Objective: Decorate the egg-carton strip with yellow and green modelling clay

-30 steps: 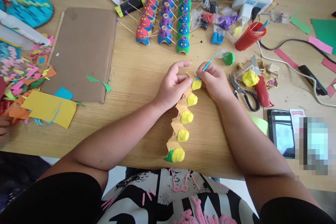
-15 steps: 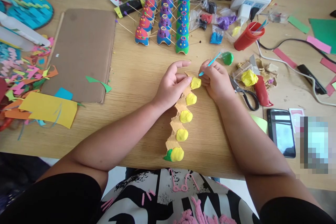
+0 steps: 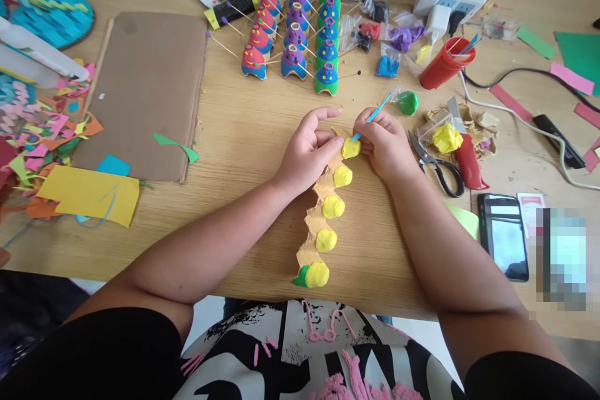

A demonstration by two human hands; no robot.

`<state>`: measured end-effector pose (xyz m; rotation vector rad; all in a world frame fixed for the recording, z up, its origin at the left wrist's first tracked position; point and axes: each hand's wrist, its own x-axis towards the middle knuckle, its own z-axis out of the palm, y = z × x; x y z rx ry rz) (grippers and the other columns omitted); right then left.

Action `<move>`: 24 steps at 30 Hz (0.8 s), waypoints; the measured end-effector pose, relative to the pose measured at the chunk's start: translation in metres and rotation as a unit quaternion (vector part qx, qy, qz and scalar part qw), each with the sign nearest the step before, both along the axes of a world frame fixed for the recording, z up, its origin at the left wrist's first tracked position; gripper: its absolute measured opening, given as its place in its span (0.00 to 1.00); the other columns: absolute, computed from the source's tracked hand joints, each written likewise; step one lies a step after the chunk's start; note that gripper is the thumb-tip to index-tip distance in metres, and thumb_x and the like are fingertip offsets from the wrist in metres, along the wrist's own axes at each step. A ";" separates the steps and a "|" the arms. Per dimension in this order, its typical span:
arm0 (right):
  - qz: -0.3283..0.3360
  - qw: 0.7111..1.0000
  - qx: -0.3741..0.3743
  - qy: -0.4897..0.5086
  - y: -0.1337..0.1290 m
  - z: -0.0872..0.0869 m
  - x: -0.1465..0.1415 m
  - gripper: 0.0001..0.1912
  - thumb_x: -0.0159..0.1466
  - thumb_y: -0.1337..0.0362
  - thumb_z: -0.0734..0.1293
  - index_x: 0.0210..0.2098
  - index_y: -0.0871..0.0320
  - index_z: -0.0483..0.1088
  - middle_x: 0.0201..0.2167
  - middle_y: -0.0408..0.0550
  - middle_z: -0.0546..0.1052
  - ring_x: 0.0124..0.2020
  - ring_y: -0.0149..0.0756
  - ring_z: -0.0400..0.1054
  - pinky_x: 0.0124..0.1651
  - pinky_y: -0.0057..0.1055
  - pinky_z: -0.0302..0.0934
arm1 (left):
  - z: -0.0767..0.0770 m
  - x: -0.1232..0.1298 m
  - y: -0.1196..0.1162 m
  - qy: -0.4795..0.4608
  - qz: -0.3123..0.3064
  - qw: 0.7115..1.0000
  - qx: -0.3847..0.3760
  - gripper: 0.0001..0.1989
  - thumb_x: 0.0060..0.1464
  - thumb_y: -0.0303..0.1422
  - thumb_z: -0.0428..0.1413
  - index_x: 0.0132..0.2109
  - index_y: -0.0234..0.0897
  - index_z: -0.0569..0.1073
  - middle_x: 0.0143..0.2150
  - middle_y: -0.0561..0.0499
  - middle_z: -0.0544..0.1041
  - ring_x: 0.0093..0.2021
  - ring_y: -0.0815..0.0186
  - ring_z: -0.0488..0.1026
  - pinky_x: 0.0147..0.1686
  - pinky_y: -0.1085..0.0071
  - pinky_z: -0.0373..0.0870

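A scalloped carton strip (image 3: pixel 319 225) is seen at the centre of the frame, its long axis running from just above the middle down and slightly left to the lower centre. Its far end is flanked by both hands: the left hand (image 3: pixel 307 153) is set against it from the left, while the right hand (image 3: pixel 385 144) is placed just to its right. A thin blue tool (image 3: pixel 379 107) is gripped between the closed thumb and fingers of the right hand, slanted from upper right to lower left, so that its tip is brought to the uppermost yellow lump (image 3: pixel 350 148), lying just left of the right fingertips; whether the clay is pressed or only touched cannot be told. The strip's far end is pinched by the left thumb and curled fingers, with the index finger held out and apart; the contact underneath is hidden. Four more yellow lumps are spaced down the strip, the lowest being bordered on its left by a green patch (image 3: pixel 300 276).
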<state>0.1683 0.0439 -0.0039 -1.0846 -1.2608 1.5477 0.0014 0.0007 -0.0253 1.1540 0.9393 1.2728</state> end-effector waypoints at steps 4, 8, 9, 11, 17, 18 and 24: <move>0.011 1.000 0.022 0.008 -0.002 0.000 0.001 0.25 0.57 0.43 0.79 0.30 0.50 0.63 0.20 0.34 0.56 0.21 0.27 0.48 0.24 0.29 0.43 | -0.001 0.001 0.000 0.018 0.001 1.000 -0.015 0.21 0.64 0.29 0.63 0.60 0.46 0.70 0.24 0.62 0.66 0.19 0.75 0.57 0.21 0.74 0.50; 0.022 0.999 0.041 -0.005 -0.001 -0.005 0.002 0.25 0.57 0.44 0.80 0.31 0.50 0.64 0.23 0.36 0.60 0.25 0.30 0.56 0.27 0.30 0.53 | 0.000 0.001 0.000 0.030 0.015 0.999 -0.014 0.19 0.64 0.28 0.62 0.60 0.45 0.71 0.25 0.61 0.69 0.21 0.74 0.60 0.23 0.74 0.53; 0.024 0.999 0.046 -0.009 -0.001 -0.006 0.002 0.26 0.58 0.43 0.80 0.32 0.50 0.64 0.24 0.37 0.60 0.26 0.31 0.58 0.28 0.31 0.55 | 0.000 0.001 0.000 0.032 0.018 0.999 -0.012 0.19 0.65 0.28 0.62 0.60 0.45 0.71 0.25 0.60 0.70 0.21 0.74 0.61 0.23 0.74 0.54; 0.021 0.998 0.058 -0.020 -0.001 -0.007 0.002 0.26 0.58 0.42 0.80 0.32 0.50 0.64 0.25 0.37 0.61 0.28 0.31 0.59 0.30 0.31 0.58 | 0.000 0.001 0.001 0.035 0.022 0.999 -0.011 0.19 0.65 0.28 0.62 0.60 0.45 0.72 0.26 0.60 0.71 0.21 0.74 0.61 0.24 0.74 0.55; 0.017 0.995 0.097 -0.031 -0.002 -0.007 0.001 0.28 0.57 0.38 0.80 0.31 0.50 0.66 0.25 0.38 0.65 0.28 0.32 0.58 0.32 0.32 0.59 | -0.002 0.001 0.001 0.038 0.028 0.999 -0.005 0.19 0.65 0.29 0.63 0.60 0.44 0.72 0.26 0.59 0.71 0.21 0.74 0.61 0.23 0.74 0.54; 0.017 0.994 0.100 -0.033 -0.003 -0.007 0.000 0.28 0.57 0.38 0.80 0.31 0.50 0.66 0.25 0.38 0.65 0.29 0.32 0.59 0.33 0.32 0.59 | -0.003 0.001 0.002 0.038 0.028 0.999 -0.004 0.19 0.65 0.29 0.63 0.60 0.44 0.72 0.26 0.60 0.71 0.21 0.74 0.61 0.23 0.74 0.54; 0.005 0.990 0.135 -0.046 -0.006 -0.008 -0.001 0.25 0.60 0.41 0.80 0.33 0.50 0.67 0.27 0.39 0.63 0.31 0.33 0.59 0.34 0.33 0.61 | -0.003 0.000 0.002 0.048 0.032 0.998 -0.003 0.19 0.64 0.29 0.62 0.60 0.45 0.72 0.23 0.61 0.69 0.19 0.74 0.59 0.22 0.73 0.53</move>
